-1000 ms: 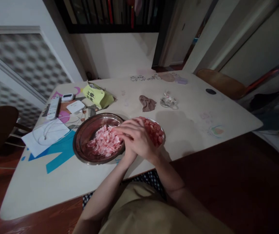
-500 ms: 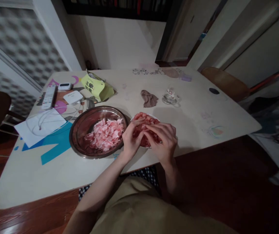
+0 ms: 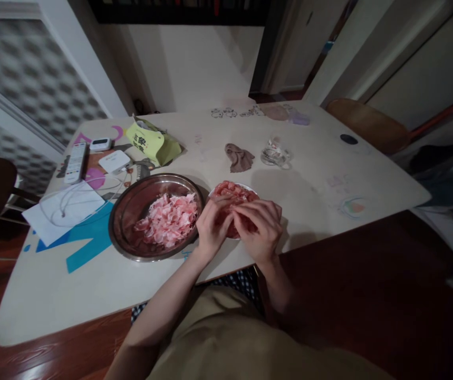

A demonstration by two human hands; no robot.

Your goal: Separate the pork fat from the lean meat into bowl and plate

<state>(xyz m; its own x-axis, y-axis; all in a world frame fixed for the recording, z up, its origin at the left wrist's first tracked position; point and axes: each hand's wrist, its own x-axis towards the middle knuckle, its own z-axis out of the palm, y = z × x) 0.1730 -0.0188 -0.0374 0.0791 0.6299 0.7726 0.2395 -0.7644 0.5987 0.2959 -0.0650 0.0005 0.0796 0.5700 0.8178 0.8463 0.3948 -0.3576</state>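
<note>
My left hand (image 3: 212, 226) and my right hand (image 3: 261, 226) meet over a round white-rimmed dish of red meat (image 3: 232, 191). Their fingertips are pinched close together at the dish's middle. What lies between the fingers is too small to make out, and the hands hide the dish's near part. Just left of my left hand is a wide metal bowl (image 3: 121, 232) with a heap of thin pink-and-white meat slices (image 3: 171, 217) in it.
Behind the dish lie a brown cloth (image 3: 239, 157) and a clear glass-like object (image 3: 276, 153). A yellow-green bag (image 3: 153, 143), a white remote (image 3: 76, 162), a white box (image 3: 114, 161), cables and paper (image 3: 58, 219) are on the table's left part.
The view has shifted slightly. My hands stay over the dish with fingertips together, and nothing else has visibly moved.
</note>
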